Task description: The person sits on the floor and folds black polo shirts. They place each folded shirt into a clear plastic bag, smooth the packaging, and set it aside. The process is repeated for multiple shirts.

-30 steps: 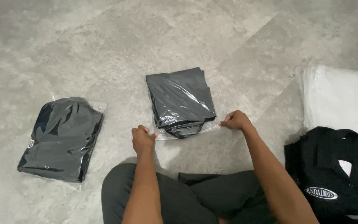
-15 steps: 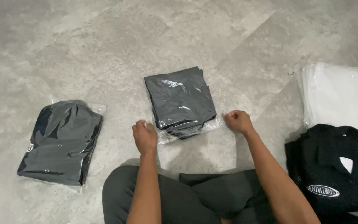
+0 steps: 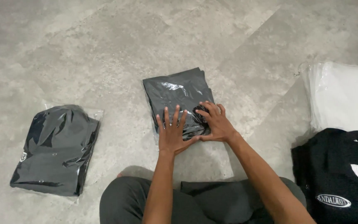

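You pressed your left hand (image 3: 173,133) and right hand (image 3: 213,121), grips flat and wide, on the bagged dark garment (image 3: 178,94) at twelve o'clock.

My single head camera looks steeply down at the grey floor (image 3: 104,49), close range, my knees at 6 o'clock.

Black bagged garment (image 3: 178,96), mottled grey floor (image 3: 104,49), white bags (image 3: 344,95)

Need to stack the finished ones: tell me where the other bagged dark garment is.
In the head view, the bagged dark garment lies on the grey floor at lower left, apart from the left hand.
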